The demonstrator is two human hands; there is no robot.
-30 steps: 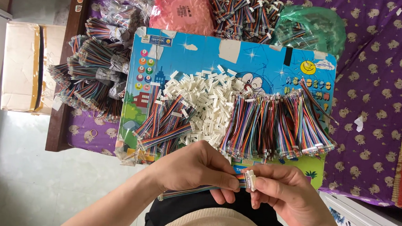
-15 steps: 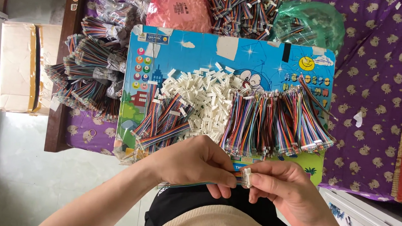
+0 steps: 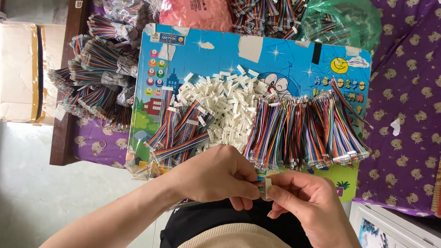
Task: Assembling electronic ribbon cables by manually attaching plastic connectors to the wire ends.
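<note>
At 9 o'clock, bundled wire harnesses lie heaped on the tabletop under its purple patterned cloth. A blue cartoon board at centre carries a pile of white connectors, with rows of rainbow wires toward 3 o'clock. At 6 o'clock, the left hand holds a narrow grip on a small wire bundle, while the right hand pinches a white connector at the bundle's tip.

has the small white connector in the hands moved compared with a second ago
No, hardly. The white connector, pinched between the left hand and right hand, sits just below the blue board's near edge, as before.
</note>
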